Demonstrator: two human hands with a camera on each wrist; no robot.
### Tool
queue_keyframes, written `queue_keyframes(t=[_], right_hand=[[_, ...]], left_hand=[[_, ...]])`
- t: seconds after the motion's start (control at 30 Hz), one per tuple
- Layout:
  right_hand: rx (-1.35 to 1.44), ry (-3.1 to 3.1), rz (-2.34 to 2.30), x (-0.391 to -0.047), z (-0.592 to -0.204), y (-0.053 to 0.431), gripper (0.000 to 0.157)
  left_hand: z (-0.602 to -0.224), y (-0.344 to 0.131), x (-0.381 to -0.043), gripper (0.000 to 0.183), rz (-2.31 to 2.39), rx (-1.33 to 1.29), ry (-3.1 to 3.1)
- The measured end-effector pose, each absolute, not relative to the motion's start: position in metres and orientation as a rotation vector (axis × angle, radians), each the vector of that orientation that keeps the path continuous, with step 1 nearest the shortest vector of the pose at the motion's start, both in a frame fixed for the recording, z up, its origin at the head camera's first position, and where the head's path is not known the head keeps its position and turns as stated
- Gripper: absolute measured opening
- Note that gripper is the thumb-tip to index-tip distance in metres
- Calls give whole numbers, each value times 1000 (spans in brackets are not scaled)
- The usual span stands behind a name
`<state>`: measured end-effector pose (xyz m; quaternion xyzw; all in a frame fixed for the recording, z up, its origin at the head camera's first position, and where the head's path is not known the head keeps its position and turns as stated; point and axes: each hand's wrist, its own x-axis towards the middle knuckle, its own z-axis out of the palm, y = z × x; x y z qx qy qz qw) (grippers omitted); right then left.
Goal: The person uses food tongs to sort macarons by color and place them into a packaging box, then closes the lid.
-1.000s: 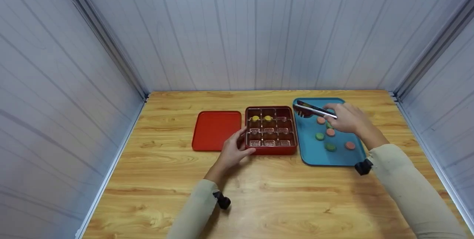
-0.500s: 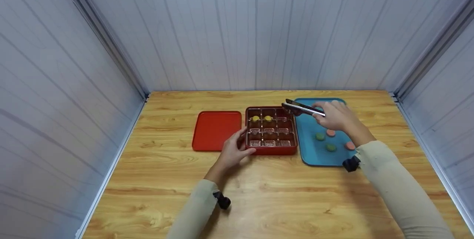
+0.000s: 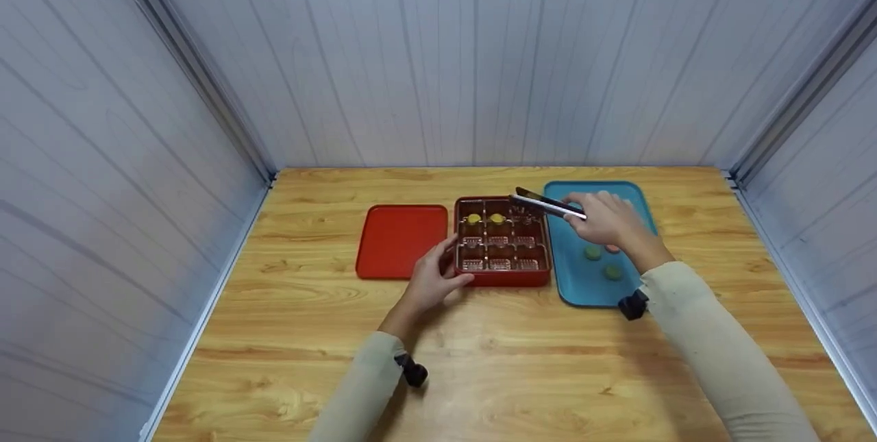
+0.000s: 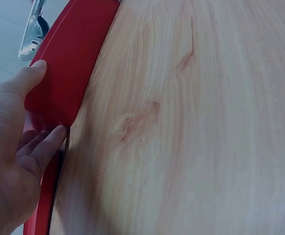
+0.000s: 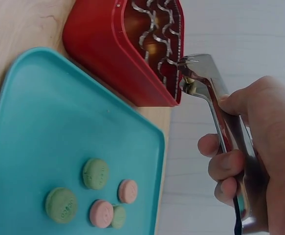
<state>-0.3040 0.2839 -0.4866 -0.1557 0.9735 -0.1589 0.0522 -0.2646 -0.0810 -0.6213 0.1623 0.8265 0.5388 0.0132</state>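
Note:
My left hand (image 3: 428, 283) holds the near left corner of a red box (image 3: 503, 278), thumb on its front wall (image 4: 69, 49) and fingers at the corner. The box has a clear insert with several compartments. Yellow macarons (image 3: 473, 219) sit in the back left and back middle ones. In my right hand (image 3: 603, 219) are metal serving tongs (image 5: 240, 142), gripped between thumb and curled fingers. Their tips hang over the back right compartment. A small yellowish patch (image 5: 188, 87) shows between the tips; I cannot tell whether it is a macaron.
A blue tray (image 3: 575, 291) stands right of the box, with green macarons (image 5: 95, 173) and pink macarons (image 5: 101, 213) on it. My right hand covers part of it. Left of the box lies a flat red lid (image 3: 401, 240). Pale panel walls (image 3: 438, 58) enclose the wooden table.
My right hand has moved left with the tongs, from above the blue tray to the back right of the box. My left hand has stayed at the box corner.

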Motion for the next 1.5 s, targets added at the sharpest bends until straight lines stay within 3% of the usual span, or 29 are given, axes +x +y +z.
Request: queue_keyframes(t=[0.53,1.13,1.5], right_hand=[[-445,2972,-433,-303,-495,279,44],[-351,2915,-471,-299,-491,283,53],[-308,2899,-506,-297,-483,304,62]], left_hand=[[-618,-80,-262,90,1736,457,2496],[-620,-81,-263,90,1728,544,2530],[-671,-88,-288,97,1781,562,2531]])
